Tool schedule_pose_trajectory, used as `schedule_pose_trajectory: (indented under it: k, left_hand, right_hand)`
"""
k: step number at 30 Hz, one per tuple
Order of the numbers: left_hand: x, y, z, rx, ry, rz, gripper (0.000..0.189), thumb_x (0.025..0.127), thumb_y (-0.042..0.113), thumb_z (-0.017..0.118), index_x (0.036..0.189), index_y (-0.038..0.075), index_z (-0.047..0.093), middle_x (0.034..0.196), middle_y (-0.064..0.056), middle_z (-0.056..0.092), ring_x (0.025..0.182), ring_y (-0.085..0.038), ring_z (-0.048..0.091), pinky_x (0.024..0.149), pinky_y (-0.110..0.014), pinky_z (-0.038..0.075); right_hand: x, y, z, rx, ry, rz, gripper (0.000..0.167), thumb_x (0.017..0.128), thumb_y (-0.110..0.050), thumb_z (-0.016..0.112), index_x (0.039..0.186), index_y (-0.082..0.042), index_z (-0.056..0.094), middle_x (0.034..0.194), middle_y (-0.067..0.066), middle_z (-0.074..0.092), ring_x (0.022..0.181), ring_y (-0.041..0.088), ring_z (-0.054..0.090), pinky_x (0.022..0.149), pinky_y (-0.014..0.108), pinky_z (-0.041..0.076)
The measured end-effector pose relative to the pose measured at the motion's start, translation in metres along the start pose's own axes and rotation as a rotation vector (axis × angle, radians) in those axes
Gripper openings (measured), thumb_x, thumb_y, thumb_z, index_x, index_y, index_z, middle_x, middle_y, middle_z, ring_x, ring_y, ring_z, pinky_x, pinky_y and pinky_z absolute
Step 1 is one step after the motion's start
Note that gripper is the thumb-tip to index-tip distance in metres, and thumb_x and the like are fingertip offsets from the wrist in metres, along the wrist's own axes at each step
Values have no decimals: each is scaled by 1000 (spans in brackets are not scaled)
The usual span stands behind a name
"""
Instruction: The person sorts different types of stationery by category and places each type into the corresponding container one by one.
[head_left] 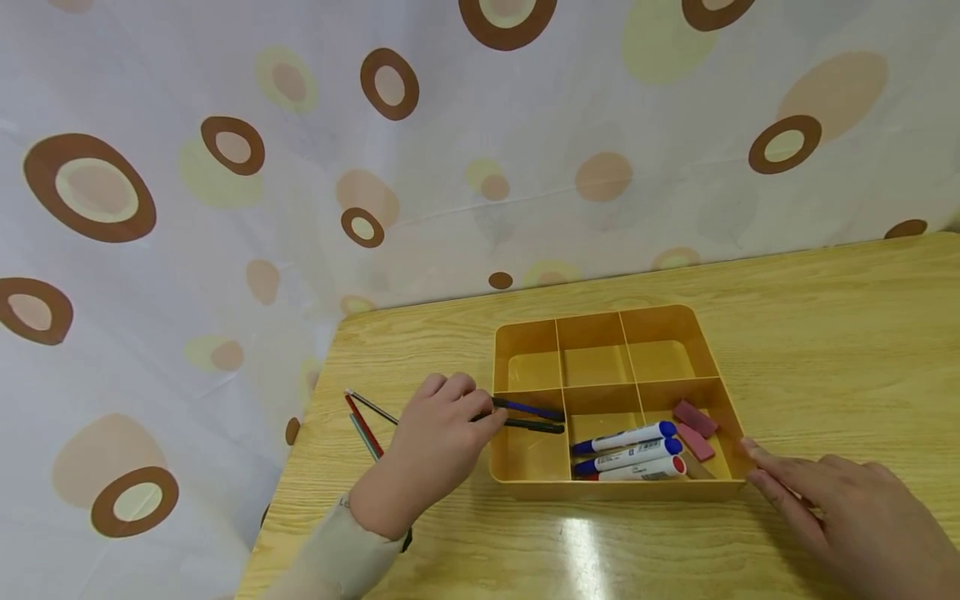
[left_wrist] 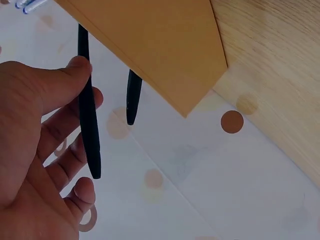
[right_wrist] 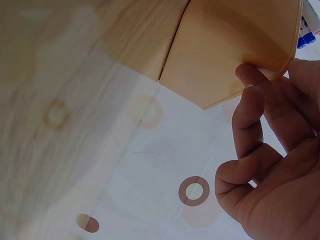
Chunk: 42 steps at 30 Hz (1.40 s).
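Observation:
My left hand pinches a black pen between thumb and fingers, its far part reaching over the left front compartment of an orange divided tray. Beside it, a second dark pen with a blue barrel lies over the same compartment; its black end juts past the tray wall. At the tray's right front corner, my right hand grips the wall, thumb at the rim and a fingertip against the outer side. Three white markers with blue and red ends lie in the middle front compartment, reaching into the right one.
Two pink erasers lie in the right front compartment. Left of the tray are a grey pencil, a red pencil and a teal pencil, partly behind my left hand. A patterned curtain borders the wooden table.

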<state>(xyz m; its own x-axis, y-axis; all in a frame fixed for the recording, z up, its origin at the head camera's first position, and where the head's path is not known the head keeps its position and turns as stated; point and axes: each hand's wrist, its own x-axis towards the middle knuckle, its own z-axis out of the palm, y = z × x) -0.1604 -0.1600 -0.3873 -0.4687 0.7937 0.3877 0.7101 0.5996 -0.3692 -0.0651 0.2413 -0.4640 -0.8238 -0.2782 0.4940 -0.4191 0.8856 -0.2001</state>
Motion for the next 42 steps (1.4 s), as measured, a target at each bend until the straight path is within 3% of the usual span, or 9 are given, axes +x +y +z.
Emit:
schedule_pose_trajectory:
  k: [7,19,29,34,36,42]
  left_hand:
    - [7,5,7,46,-152,8,17,95,19,76,105,32,84,91,12,71,86,-14,51,71,-28,34]
    - [18,8,19,58,-255,-1,15,96,21,76,92,34,82,95,14,72,85,-14,51,72,-30,30]
    - [18,9,21,33,-195,-3,14,95,19,77,94,31,83,97,13,75,89,-14,56,72,-30,35]
    - [12,7,19,-4,-123,-10,15,94,15,78,101,28,83,99,11,74,95,-16,59,76,-30,41]
    - [8,5,15,-29,-89,-13,17,93,14,79,103,26,83,100,10,73,97,-16,60,78,-30,43]
    - [-4,-2,6,-51,11,-24,21,91,12,81,108,23,82,104,6,74,102,-19,63,83,-33,48]
  right_hand:
    - [-1,-3,1,12,-21,19,36,96,-36,73,114,-4,80,83,1,80,58,-6,38,50,27,40]
    - [1,-8,-1,27,-34,49,33,96,-31,74,115,-4,80,74,-6,76,58,-6,28,51,22,30]
    - [2,-8,-1,36,-11,32,35,99,-34,71,113,-3,80,71,-8,73,58,-6,28,50,22,29]
    - [2,-6,1,56,34,4,38,102,-37,67,111,-2,80,70,-7,73,58,-7,29,50,21,28]
    - [1,-6,1,52,21,18,37,101,-35,69,112,-2,80,66,-12,69,58,-7,27,50,21,28]
    - [0,-7,-2,20,-32,72,35,98,-31,72,115,-2,78,66,-9,70,56,-5,27,51,22,29]
